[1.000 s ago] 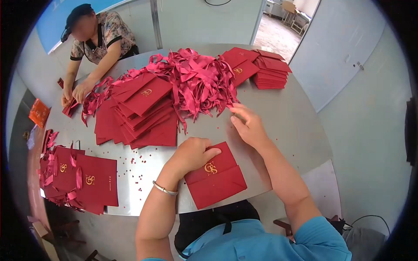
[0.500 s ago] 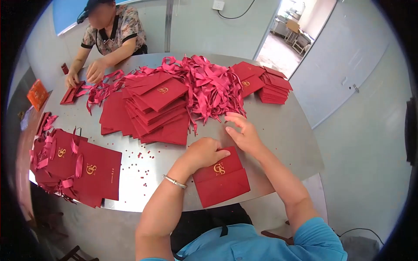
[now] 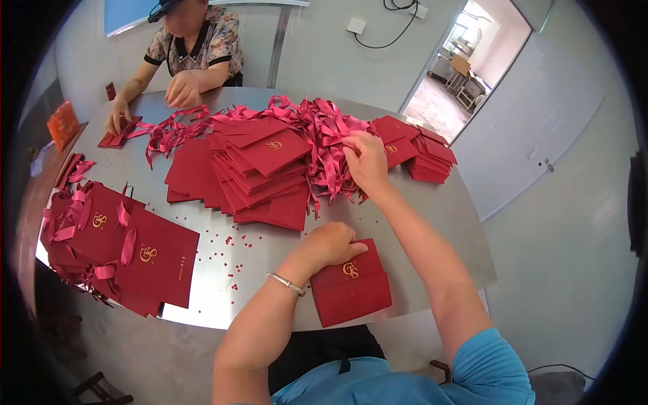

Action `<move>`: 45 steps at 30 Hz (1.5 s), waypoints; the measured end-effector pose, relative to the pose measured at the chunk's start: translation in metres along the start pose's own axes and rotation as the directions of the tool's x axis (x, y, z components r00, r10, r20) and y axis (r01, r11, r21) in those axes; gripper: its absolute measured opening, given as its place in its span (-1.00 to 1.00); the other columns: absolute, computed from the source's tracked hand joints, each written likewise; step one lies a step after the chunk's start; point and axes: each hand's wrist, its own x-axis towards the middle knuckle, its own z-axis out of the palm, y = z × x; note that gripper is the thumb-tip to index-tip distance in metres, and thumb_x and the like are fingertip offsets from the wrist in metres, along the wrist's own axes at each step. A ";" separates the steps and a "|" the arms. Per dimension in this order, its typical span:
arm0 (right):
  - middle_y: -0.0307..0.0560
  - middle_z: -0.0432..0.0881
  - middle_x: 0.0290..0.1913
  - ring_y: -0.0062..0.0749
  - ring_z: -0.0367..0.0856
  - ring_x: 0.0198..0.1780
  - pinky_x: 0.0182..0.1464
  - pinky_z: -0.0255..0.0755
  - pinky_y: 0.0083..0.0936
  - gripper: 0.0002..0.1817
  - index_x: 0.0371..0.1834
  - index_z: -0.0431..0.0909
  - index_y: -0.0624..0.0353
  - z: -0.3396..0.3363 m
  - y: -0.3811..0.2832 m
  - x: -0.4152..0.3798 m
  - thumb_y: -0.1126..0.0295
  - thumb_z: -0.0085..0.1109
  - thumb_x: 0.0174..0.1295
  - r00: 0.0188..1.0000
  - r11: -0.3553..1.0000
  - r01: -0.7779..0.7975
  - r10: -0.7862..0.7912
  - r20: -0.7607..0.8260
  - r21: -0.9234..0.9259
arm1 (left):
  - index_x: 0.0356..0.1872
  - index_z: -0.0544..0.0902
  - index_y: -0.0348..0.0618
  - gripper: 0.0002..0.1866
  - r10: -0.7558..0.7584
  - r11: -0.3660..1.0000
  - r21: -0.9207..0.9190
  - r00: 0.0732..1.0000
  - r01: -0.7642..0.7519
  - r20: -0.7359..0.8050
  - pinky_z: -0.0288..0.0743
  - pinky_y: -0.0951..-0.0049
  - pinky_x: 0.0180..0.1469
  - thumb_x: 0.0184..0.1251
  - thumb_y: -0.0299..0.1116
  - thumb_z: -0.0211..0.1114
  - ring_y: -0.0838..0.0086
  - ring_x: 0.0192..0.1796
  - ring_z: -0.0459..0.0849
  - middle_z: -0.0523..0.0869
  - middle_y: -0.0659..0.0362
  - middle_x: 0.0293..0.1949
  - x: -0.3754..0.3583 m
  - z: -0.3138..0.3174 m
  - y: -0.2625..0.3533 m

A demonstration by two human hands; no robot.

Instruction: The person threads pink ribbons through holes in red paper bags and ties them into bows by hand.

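A folded red paper gift bag (image 3: 351,290) with a gold emblem lies at the table's front edge. My left hand (image 3: 332,244) grips its upper edge, thumb on the front face near the emblem and fingers behind. Farther up, my right hand (image 3: 366,158) is at the heap of pink ribbons (image 3: 326,128), its fingers pinched together on ribbon at the heap's right side; how many strands it has is hidden. Left of the heap rises a stack of flat red bags (image 3: 260,169).
Finished-looking bags with ribbon handles (image 3: 158,256) overlap at the left. Another pile of red bags (image 3: 430,155) sits at the back right. Small red paper dots (image 3: 233,260) are scattered on the metal table (image 3: 439,250). Across it, a person's hands (image 3: 120,120) handle small red pieces.
My right hand has moved up and away from beside the bag to the ribbon heap, and its fingers have closed there. My left hand still holds the bag. The view has shifted slightly.
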 end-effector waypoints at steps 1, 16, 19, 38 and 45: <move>0.04 0.64 -0.07 -0.06 0.56 0.00 0.09 0.41 -0.26 -0.78 -0.19 0.64 0.20 0.000 -0.002 0.007 0.46 0.27 0.07 0.999 0.995 0.021 -0.024 -0.022 -0.102 | -0.34 0.72 -0.20 -0.55 -0.018 1.000 0.001 1.000 0.018 0.016 0.54 0.11 -0.15 0.22 0.06 0.26 0.02 -0.24 0.68 0.71 -0.10 -0.34 0.001 0.000 0.001; -0.12 0.66 -0.42 -0.68 0.45 -0.58 -0.58 0.33 -0.68 -0.70 0.05 0.46 0.25 -0.068 0.003 -0.007 0.42 0.17 0.29 0.608 0.502 -0.793 0.617 0.499 0.346 | -0.39 0.71 -0.23 -0.56 0.074 0.996 -0.046 0.996 -0.076 -0.050 0.52 0.14 -0.20 0.20 0.04 0.28 -0.02 -0.33 0.66 0.67 -0.15 -0.42 0.003 0.007 -0.009; -0.06 0.67 -0.34 -0.64 0.48 -0.54 -0.56 0.35 -0.67 -0.64 0.13 0.39 0.26 -0.085 0.002 -0.043 0.45 0.16 0.28 0.491 0.220 -0.856 0.630 0.602 0.467 | -0.39 0.71 -0.26 -0.56 0.046 0.998 -0.041 0.998 -0.048 -0.046 0.52 0.15 -0.23 0.20 0.01 0.30 0.00 -0.35 0.66 0.67 -0.15 -0.43 0.000 0.001 -0.004; -0.01 0.63 -0.18 -0.26 0.70 -0.16 -0.12 0.62 -0.47 -0.54 0.13 0.27 0.33 -0.069 -0.062 -0.107 0.68 0.19 0.17 0.638 0.173 -0.598 0.694 0.334 0.783 | -0.39 0.64 -0.34 -0.54 0.037 0.959 -0.281 0.999 -0.027 0.030 0.48 0.20 -0.26 0.15 -0.01 0.32 0.13 -0.38 0.66 0.63 -0.15 -0.49 0.002 0.003 -0.001; -0.05 0.62 -0.16 -0.30 0.70 -0.15 -0.14 0.61 -0.49 -0.56 0.13 0.30 0.27 -0.068 -0.057 -0.112 0.63 0.20 0.20 0.654 0.156 -0.588 0.670 0.352 0.794 | -0.33 0.62 -0.31 -0.63 0.152 0.947 -0.272 0.984 -0.172 -0.092 0.47 0.18 -0.21 0.39 -0.15 0.08 0.06 -0.37 0.58 0.61 -0.19 -0.44 0.006 0.010 -0.012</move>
